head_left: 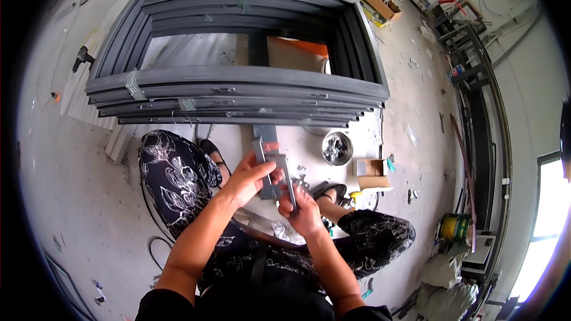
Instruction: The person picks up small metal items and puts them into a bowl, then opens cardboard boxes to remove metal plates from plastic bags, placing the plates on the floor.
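Observation:
Between my knees, both hands are raised in front of a stack of dark grey window frames (pixel 250 80). My left hand (pixel 247 179) is closed around a slim grey bar (pixel 259 151), thumb pressed toward its lower part. My right hand (pixel 303 211) grips a grey L-shaped handle (pixel 288 181), whose short upper arm points left and reaches the left hand's fingertips. The two pieces are close together; whether they touch is hidden by the fingers. Below them lies a long grey metal strip (pixel 269 190), running from under the frames toward me.
Right of the hands stand a metal bowl (pixel 337 148) of small metal parts and an open cardboard box (pixel 372 173). A black power drill (pixel 82 59) is left of the frames. Metal profiles (pixel 476 83) line the right wall; another carton (pixel 380 6) stands at the far right.

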Available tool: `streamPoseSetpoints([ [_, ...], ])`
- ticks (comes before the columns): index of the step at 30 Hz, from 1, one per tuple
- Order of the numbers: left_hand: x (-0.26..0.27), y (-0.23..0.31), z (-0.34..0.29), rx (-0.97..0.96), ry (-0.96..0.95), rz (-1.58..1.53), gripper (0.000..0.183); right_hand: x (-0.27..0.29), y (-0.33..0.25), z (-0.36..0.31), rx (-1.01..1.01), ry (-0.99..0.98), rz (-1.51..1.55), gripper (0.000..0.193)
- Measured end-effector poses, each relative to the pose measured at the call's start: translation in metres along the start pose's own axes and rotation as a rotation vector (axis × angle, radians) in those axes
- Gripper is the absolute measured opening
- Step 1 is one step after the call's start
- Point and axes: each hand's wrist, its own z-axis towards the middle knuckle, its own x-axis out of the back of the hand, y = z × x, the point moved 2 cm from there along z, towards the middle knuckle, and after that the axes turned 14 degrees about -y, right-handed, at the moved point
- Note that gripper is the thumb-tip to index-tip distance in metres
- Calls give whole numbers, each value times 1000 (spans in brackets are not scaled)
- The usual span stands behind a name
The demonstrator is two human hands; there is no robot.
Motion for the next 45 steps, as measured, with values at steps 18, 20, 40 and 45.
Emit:
streamPoseSetpoints([
  [18, -9, -6, -6, 204, 54, 84, 37, -12, 52, 8, -67, 268, -369, 28],
  [20, -8, -1, -5, 241, 26, 144, 38, -6, 41, 8, -171, 258, -365, 28],
  [40, -17, -8, -6, 451, -155, 372, 45, 17, -97, 9, -758, 153, -779, 29],
  [45, -11, -9, 2, 290, 77, 215, 50, 59, -111, 5, -323, 420, -1133, 27],
])
